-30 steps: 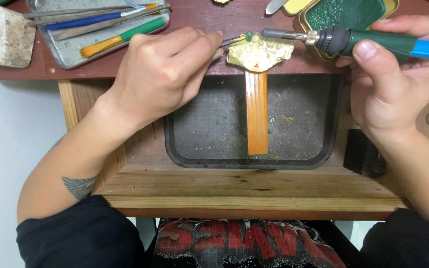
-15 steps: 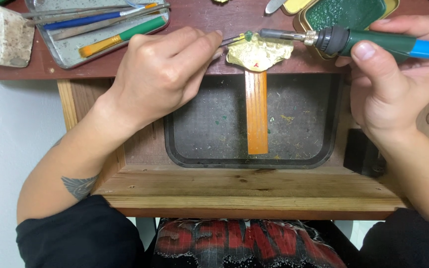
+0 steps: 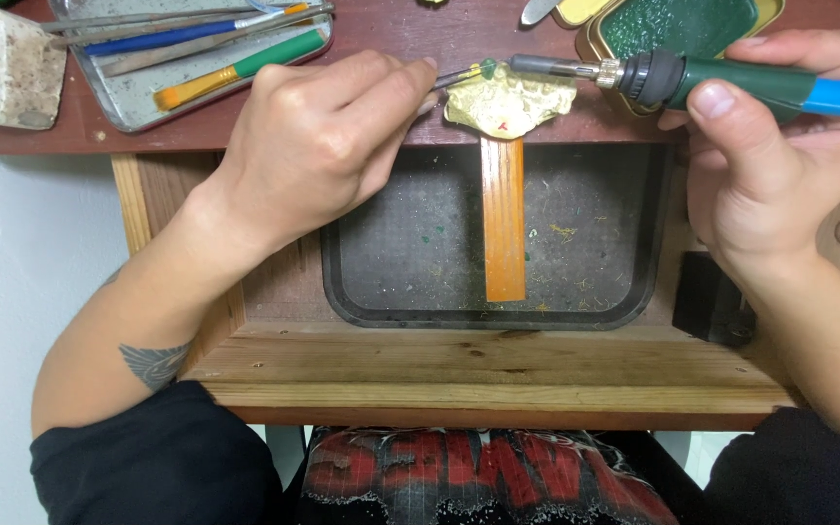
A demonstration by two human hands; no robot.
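My left hand [image 3: 318, 146] pinches a thin metal tool whose tip carries a small green bead [image 3: 487, 69] at the left edge of a gold-coloured metal piece [image 3: 507, 100]. That piece rests on the top of an orange wooden peg [image 3: 504, 228] jutting out over a dark tray. My right hand [image 3: 765, 170] grips a green and blue heated pen tool [image 3: 731, 86], held level, and its metal tip points left toward the bead above the gold piece.
A dark catch tray [image 3: 410, 253] sits in the wooden bench [image 3: 498, 374] under the peg. A metal tray with brushes and tools [image 3: 148, 92] lies at upper left, beside a pale stone block [image 3: 2, 68]. A tin of green wax [image 3: 678, 24] stands behind the pen.
The pen tool has shifted slightly to the left, bringing its tip nearer the green bead. My left hand has stayed in place.
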